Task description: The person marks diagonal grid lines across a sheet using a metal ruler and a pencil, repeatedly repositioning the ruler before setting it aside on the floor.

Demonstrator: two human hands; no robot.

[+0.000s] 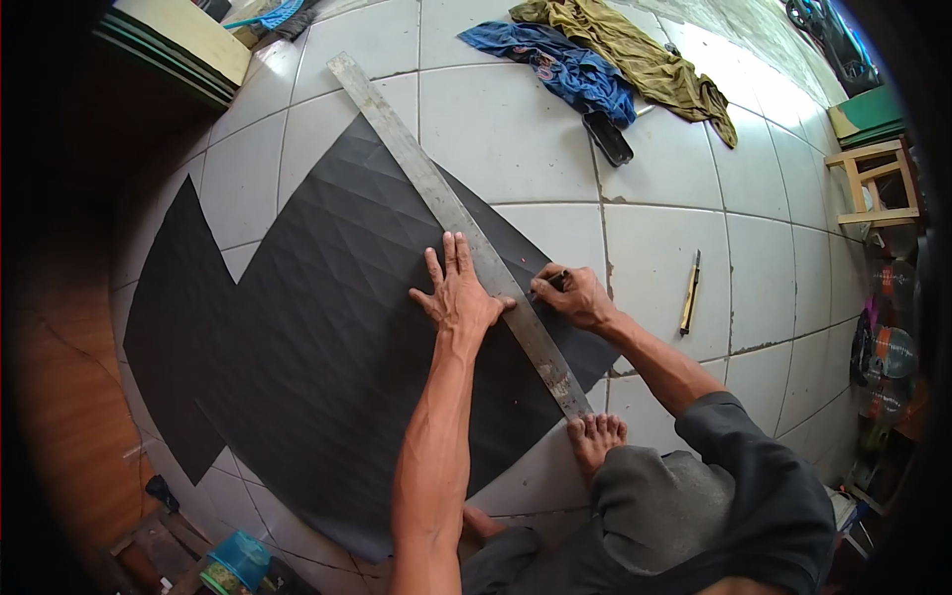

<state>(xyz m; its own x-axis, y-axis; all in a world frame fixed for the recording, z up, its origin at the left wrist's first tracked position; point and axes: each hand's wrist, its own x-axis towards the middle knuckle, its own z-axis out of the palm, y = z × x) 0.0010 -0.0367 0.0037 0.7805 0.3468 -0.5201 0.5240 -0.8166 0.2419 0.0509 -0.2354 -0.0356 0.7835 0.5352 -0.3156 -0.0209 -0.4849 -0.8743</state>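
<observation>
A large black sheet (317, 288) with faint diamond-shaped creases lies flat on the floor, with a V-shaped notch in its far left side. Diagonally across it runs a long metal ruler (402, 149), its near end by my toes. My left hand (459, 288) is spread on the sheet and ruler, fingertips and thumb pressing along the metal. Just right of the ruler, my right hand (577, 296) pinches a dark pen (557, 280), its tip close to the ruler's edge. The fingers hide part of the pen.
A yellow and black cutter knife (690, 293) lies on the white tiles at right. Farther off are a blue cloth (565, 64), an olive cloth (635, 50) and a black case (608, 139). A wooden stool (878, 183) stands far right; a blue-green cup (238, 560) sits near left.
</observation>
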